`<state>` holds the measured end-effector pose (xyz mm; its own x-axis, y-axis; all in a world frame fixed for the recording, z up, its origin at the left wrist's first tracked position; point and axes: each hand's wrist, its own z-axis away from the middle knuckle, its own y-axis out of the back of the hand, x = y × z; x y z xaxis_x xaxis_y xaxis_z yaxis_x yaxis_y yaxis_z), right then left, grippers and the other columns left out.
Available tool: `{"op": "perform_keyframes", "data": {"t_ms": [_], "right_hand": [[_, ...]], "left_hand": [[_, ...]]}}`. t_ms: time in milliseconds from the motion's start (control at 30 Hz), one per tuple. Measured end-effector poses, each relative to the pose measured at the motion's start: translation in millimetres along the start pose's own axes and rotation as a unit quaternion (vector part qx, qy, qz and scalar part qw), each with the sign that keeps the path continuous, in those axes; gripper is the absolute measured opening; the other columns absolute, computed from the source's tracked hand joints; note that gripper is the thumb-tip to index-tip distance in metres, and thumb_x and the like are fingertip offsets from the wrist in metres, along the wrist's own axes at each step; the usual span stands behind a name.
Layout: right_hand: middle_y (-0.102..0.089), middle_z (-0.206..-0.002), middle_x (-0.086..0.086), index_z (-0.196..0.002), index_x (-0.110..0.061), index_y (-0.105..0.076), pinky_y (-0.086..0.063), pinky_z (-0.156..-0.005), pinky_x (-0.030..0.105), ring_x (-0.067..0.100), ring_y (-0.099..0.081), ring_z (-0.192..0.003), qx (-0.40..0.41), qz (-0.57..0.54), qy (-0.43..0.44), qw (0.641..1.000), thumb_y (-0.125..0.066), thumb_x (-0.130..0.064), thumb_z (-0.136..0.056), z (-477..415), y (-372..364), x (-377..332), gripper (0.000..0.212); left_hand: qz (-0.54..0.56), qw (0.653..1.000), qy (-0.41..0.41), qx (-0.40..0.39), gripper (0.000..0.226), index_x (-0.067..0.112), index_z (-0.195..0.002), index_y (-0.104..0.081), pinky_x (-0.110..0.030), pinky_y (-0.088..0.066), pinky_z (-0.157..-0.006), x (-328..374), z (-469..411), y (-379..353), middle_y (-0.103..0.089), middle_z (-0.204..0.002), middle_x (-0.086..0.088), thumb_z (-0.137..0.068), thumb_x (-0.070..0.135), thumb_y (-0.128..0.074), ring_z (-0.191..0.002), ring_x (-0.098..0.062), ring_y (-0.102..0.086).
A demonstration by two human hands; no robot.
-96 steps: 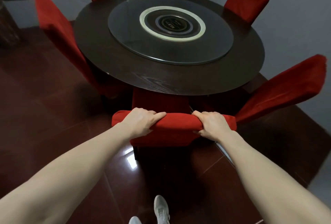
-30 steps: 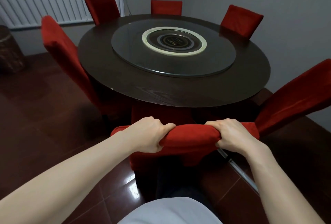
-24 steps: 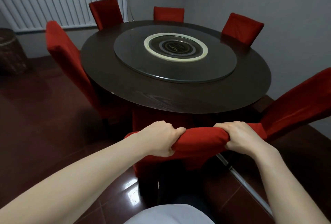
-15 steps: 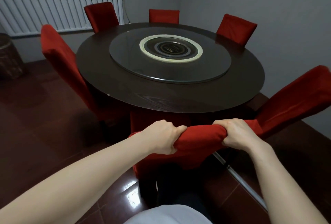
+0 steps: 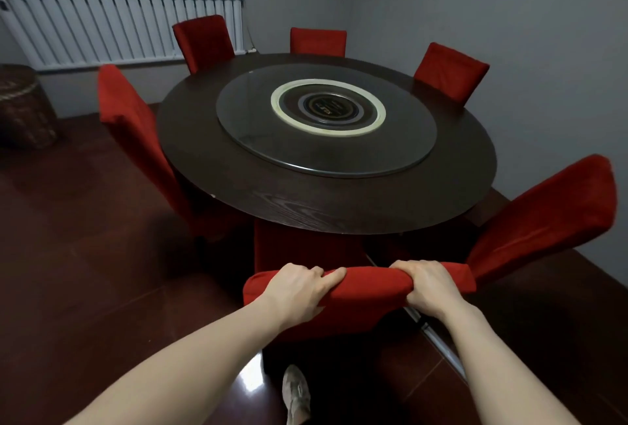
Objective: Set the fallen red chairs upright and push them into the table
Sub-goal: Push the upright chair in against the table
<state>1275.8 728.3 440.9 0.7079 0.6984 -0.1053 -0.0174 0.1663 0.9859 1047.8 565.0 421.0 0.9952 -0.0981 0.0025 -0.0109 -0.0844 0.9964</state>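
Six red chairs (image 5: 450,71) ring a round dark table (image 5: 339,214) with a glass turntable (image 5: 326,149) at its centre. All six appear to be standing, and none lies on the dark red floor (image 5: 85,254) anywhere in view.

The nearest chair (image 5: 370,285) is upright, directly below the viewer, with its back towards them. The person's left hand (image 5: 299,292) and right hand (image 5: 431,288) both grip the top edge of its backrest. The fingers are curled over the far side, and the left thumb lies along the near edge. The chair's seat reaches towards the table's near rim and seems partly tucked beneath it, though how far cannot be told.

The right chair (image 5: 543,217) looks slanted in this wide-angle view, and its back touches the corner of the held chair. Whether it truly leans is unclear.

Judging from this, the righting looks finished. What is probably left is a last push to seat the held chair fully, and perhaps a check of the right chair.

One shoe (image 5: 297,394) shows below. A white radiator (image 5: 119,27) lines the far wall, and a woven basket (image 5: 23,108) sits at the left.
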Motion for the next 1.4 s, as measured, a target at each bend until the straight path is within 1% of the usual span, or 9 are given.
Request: {"op": "perform_keyframes", "data": {"t_ms": [133, 267, 400, 533, 700, 900, 1133, 1267, 1400], "right_hand": [[-0.070, -0.101, -0.014, -0.109, -0.045, -0.058, -0.048, -0.086, 0.032, 0.014, -0.063, -0.099, -0.034, 0.003, -0.005, 0.999, -0.068, -0.027, -0.064, -8, 2, 11, 0.050], [-0.066, -0.105, -0.016, -0.117, -0.044, -0.054, -0.046, -0.090, 0.034, 0.015, -0.059, -0.103, -0.076, 0.028, 0.013, 0.997, -0.073, -0.038, -0.064, -14, 13, 13, 0.057], [-0.067, -0.110, -0.012, -0.121, -0.043, -0.053, -0.046, -0.091, 0.031, 0.016, -0.062, -0.105, -0.060, 0.046, 0.011, 0.997, -0.072, -0.033, -0.066, -12, 12, 7, 0.059], [-0.071, -0.100, -0.005, -0.115, -0.039, -0.056, -0.044, -0.084, 0.031, 0.021, -0.065, -0.099, -0.041, 0.055, 0.003, 0.998, -0.065, -0.027, -0.066, -7, 5, -11, 0.052], [-0.068, -0.102, -0.005, -0.117, -0.037, -0.052, -0.046, -0.082, 0.035, 0.021, -0.066, -0.099, 0.005, 0.054, 0.081, 0.995, -0.063, -0.035, -0.069, 0, -14, -38, 0.049], [-0.064, -0.109, -0.005, -0.125, -0.033, -0.047, -0.045, -0.083, 0.034, 0.022, -0.062, -0.101, -0.042, 0.037, 0.117, 0.992, -0.067, -0.043, -0.062, -4, -5, -30, 0.067], [-0.067, -0.102, -0.005, -0.124, -0.035, -0.048, -0.047, -0.075, 0.033, 0.024, -0.065, -0.091, -0.031, 0.034, 0.151, 0.988, -0.066, -0.043, -0.062, -7, -11, -26, 0.065], [-0.069, -0.095, -0.004, -0.121, -0.036, -0.053, -0.048, -0.072, 0.033, 0.024, -0.066, -0.088, -0.022, 0.035, 0.175, 0.984, -0.063, -0.038, -0.064, -5, -10, -23, 0.058], [-0.070, -0.087, -0.005, -0.110, -0.034, -0.056, -0.049, -0.069, 0.033, 0.024, -0.066, -0.083, -0.029, 0.031, 0.195, 0.980, -0.060, -0.031, -0.065, -6, -8, -19, 0.045]], "left_hand": [[-0.003, 1.000, -0.007, -0.007, 0.081, 0.031, -0.147, -0.014, -0.036, -0.047, -0.063, -2, -4, -1, -0.065, -0.109, -0.005, -0.083, 0.047, -0.062, -0.083, -0.028, -0.067], [-0.004, 1.000, 0.004, -0.001, 0.078, 0.032, -0.148, -0.017, -0.036, -0.046, -0.062, 4, -6, -1, -0.065, -0.107, -0.004, -0.084, 0.051, -0.058, -0.081, -0.028, -0.067], [-0.005, 1.000, -0.004, 0.008, 0.078, 0.034, -0.149, -0.018, -0.035, -0.049, -0.063, 1, -3, -2, -0.065, -0.109, -0.002, -0.084, 0.054, -0.056, -0.083, -0.026, -0.067], [0.000, 1.000, -0.020, -0.008, 0.080, 0.038, -0.149, -0.021, -0.035, -0.054, -0.064, -15, 9, 1, -0.067, -0.115, 0.004, -0.079, 0.054, -0.055, -0.088, -0.022, -0.069], [-0.010, 0.999, -0.024, -0.019, 0.076, 0.036, -0.147, -0.035, -0.032, -0.056, -0.062, -44, 41, 12, -0.068, -0.116, 0.007, -0.076, 0.050, -0.058, -0.088, -0.018, -0.070], [0.003, 0.999, 0.021, -0.029, 0.075, 0.037, -0.146, -0.033, -0.035, -0.055, -0.080, -32, 39, 22, -0.063, -0.125, 0.005, -0.077, 0.058, -0.055, -0.103, -0.019, -0.065], [0.016, 0.997, 0.081, -0.007, 0.067, 0.032, -0.132, -0.048, -0.033, -0.053, -0.082, -20, 41, 19, -0.067, -0.113, 0.009, -0.070, 0.054, -0.059, -0.095, -0.017, -0.067], [0.018, 0.993, 0.111, -0.023, 0.063, 0.036, -0.130, -0.051, -0.031, -0.052, -0.070, -15, 42, 21, -0.070, -0.101, 0.010, -0.070, 0.050, -0.061, -0.088, -0.016, -0.068], [0.009, 0.992, 0.118, -0.033, 0.060, 0.039, -0.130, -0.050, -0.031, -0.053, -0.068, -11, 42, 22, -0.070, -0.097, 0.011, -0.071, 0.048, -0.058, -0.087, -0.015, -0.068]]}}
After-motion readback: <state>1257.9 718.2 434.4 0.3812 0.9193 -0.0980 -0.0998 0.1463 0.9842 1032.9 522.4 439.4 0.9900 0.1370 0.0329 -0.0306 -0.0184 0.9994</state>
